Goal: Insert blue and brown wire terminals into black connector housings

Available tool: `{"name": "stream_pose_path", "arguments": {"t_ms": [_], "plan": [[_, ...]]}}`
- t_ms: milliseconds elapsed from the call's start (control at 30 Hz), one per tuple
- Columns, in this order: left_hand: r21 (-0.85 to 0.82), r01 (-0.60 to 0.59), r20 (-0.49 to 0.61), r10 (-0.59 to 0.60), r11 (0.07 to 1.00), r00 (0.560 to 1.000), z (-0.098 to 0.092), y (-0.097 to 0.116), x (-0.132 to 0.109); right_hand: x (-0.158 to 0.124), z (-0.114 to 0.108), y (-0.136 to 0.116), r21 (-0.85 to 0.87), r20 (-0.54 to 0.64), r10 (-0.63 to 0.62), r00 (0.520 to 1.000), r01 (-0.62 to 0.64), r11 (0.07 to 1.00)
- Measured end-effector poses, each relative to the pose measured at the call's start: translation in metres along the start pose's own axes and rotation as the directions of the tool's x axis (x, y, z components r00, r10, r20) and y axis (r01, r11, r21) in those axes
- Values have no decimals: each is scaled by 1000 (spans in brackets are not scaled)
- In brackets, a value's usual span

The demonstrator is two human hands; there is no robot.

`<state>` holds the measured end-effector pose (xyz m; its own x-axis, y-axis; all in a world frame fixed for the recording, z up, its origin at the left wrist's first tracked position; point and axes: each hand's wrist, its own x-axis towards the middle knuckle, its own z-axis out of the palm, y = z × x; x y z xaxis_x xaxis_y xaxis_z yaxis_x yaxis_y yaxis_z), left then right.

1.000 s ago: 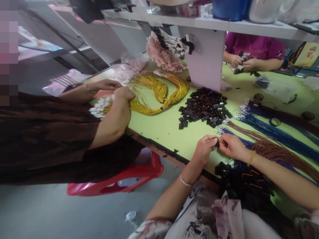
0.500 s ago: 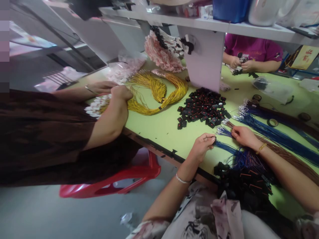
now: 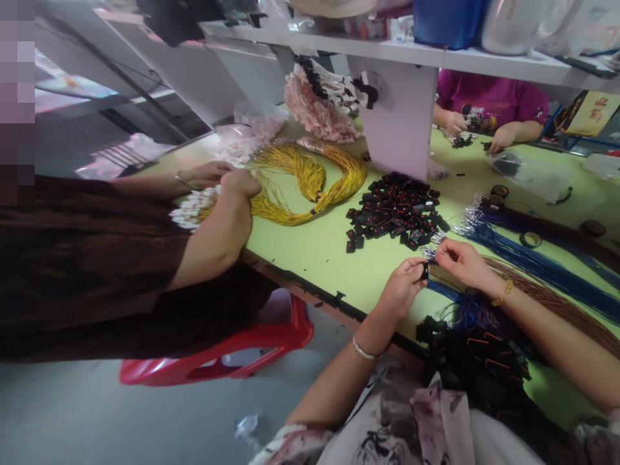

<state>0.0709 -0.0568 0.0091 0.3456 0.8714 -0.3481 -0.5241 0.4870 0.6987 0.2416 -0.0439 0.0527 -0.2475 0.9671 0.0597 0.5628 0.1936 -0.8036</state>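
My left hand [image 3: 405,284] is closed, pinching a small black plastic connector housing [image 3: 425,271] between thumb and fingertips. Blue wires [image 3: 443,292] trail to the right from beside that housing. Close by on the right, my right hand [image 3: 462,263] is closed at the metal-tipped ends of the brown wires [image 3: 533,290]; its fingers hide exactly how many it pinches. Silver terminals [image 3: 438,239] show just past its fingertips. A heap of loose black housings [image 3: 397,210] lies beyond both hands. Nearer my body is a pile of black connectors [image 3: 475,352] with wires attached.
Bundles of blue wire [image 3: 537,258] and tape rolls [image 3: 530,239] lie on the green table [image 3: 310,258] at right. A co-worker's arm [image 3: 217,226] handles yellow wires [image 3: 310,177] at left. Another person [image 3: 489,103] works across, under a shelf [image 3: 339,45]. A red stool [image 3: 217,355] stands below.
My right hand has shifted left along the brown wires, closer to my left hand. The left hand has moved slightly right, showing the housing more. Across the table, the other person's hands have separated.
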Motion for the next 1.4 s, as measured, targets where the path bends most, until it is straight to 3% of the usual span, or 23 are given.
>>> {"name": "stream_pose_path", "arguments": {"t_ms": [133,267,667,833,1000,1167,1300,1400], "plan": [[-87,-4,26,6,996,1000,0,-4,3,-8,8,-7,57,-10,-20,1000,21,998],[-116,16,53,-10,993,999,-2,-6,5,-16,13,-7,-68,-36,-67,997,65,996],[-73,12,63,-7,997,998,-2,-3,5,-19,18,-9,-278,-74,-127,989,102,955],[1,-7,-4,7,1000,1000,-1,-7,4,-20,22,-3,-336,-66,-199,978,165,927],[71,-14,-49,18,997,999,5,-15,1,-22,23,3,-332,-11,-220,975,204,921],[38,-5,-82,8,999,997,10,-13,-1,-25,19,-1,-226,33,-168,985,172,959],[104,-26,-96,36,994,995,11,-14,-2,-27,21,-3,-240,5,-145,989,142,960],[136,-11,-97,25,991,995,9,-12,-1,-20,13,5,-212,68,-122,990,134,968]]}}
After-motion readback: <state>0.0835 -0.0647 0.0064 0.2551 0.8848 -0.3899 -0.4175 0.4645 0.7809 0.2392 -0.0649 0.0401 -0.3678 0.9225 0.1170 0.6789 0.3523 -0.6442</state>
